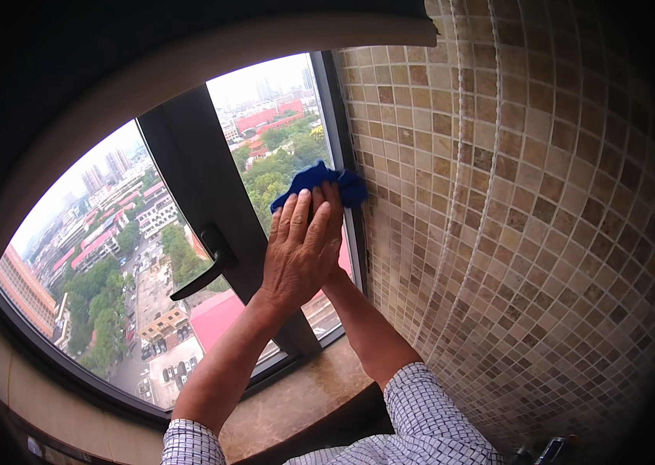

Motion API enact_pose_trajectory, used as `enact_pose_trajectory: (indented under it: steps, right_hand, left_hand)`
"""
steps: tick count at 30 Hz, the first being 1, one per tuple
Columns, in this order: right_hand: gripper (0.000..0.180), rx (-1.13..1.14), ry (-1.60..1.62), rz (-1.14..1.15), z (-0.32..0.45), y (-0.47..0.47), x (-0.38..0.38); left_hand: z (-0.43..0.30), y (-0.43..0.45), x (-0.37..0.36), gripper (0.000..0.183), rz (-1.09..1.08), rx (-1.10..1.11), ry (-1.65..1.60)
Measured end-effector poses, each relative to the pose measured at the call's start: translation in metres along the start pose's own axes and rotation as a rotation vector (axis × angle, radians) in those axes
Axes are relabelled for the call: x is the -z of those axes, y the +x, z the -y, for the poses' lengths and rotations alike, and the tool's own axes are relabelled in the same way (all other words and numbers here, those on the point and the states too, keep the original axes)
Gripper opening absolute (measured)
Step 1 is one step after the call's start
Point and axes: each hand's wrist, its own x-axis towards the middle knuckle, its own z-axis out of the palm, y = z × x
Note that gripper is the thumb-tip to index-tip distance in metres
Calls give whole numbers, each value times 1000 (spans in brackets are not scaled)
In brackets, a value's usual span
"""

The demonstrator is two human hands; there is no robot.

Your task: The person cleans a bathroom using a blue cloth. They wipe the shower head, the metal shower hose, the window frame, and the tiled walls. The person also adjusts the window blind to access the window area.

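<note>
A crumpled blue cloth (317,176) lies against the narrow right window pane (266,174) and reaches over its dark right frame. My left hand (295,250) is held flat, its fingertips on the cloth's lower edge. It overlaps my right hand (333,218), whose fingers also press on the cloth. Much of the right palm is hidden behind the left hand. To the left of both hands, a black window handle (211,264) is mounted on the wide dark mullion (188,157).
Beige and brown mosaic tiles (513,192) cover the wall on the right. Two white beaded cords (456,168) hang in front of it. A marble sill (298,395) runs below the window. A larger pane (118,261) is to the left, with a pale curved edge (246,43) overhead.
</note>
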Motion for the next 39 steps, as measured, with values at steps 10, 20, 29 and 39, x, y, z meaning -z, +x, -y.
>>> enact_pose_trajectory:
  steps: [10,20,29,39]
  right_hand:
    - [58,-1023,-149,125,-7,-297,15]
    - [49,-1446,825,-50,-39,-390,21]
    - [34,-1042,87,202,63,-162,162]
    - [34,85,-565,148,102,56,338]
  left_hand:
    - [-24,-151,-57,51,333,21,-174]
    - [-33,-180,-56,54,202,121,-488]
    - [-81,-169,-61,42,-10,654,-1359]
    - [-139,-4,-55,31,-273,412,-1358]
